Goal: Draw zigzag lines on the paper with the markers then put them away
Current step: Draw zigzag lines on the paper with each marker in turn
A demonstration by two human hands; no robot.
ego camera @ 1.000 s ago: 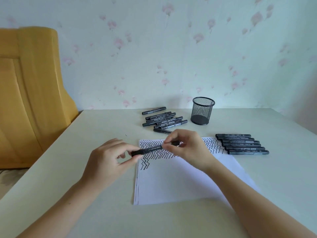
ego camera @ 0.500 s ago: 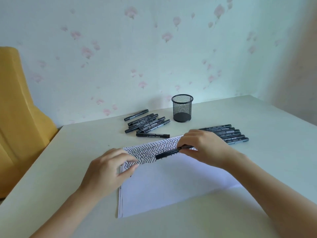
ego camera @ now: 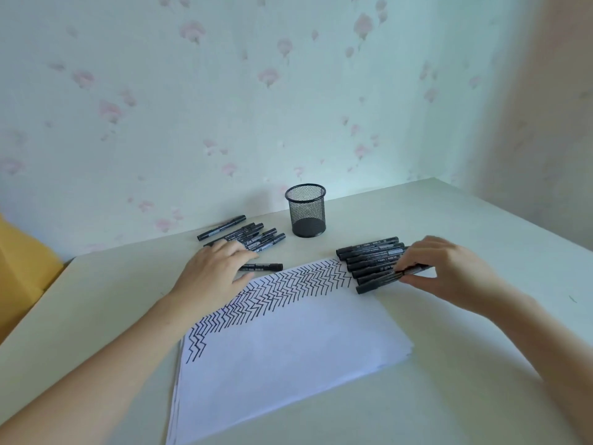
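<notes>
A white sheet of paper (ego camera: 288, 358) lies on the table with black zigzag lines along its far edge. My right hand (ego camera: 449, 268) pinches a black marker (ego camera: 382, 282) at the near end of a row of several markers (ego camera: 369, 252) to the right of the paper. My left hand (ego camera: 213, 271) reaches over a single marker (ego camera: 266, 267) lying beyond the paper, fingers relaxed, just in front of a second pile of several markers (ego camera: 253, 237).
A black mesh pen cup (ego camera: 306, 210) stands empty near the wall between the two marker groups. The pale table (ego camera: 481, 226) meets a flowered wall behind. A yellow chair back (ego camera: 22, 274) is at the left edge.
My right hand carried the marker from over the paper to the row on the right. My left hand let go of it and moved forward to the single marker. The view turned right.
</notes>
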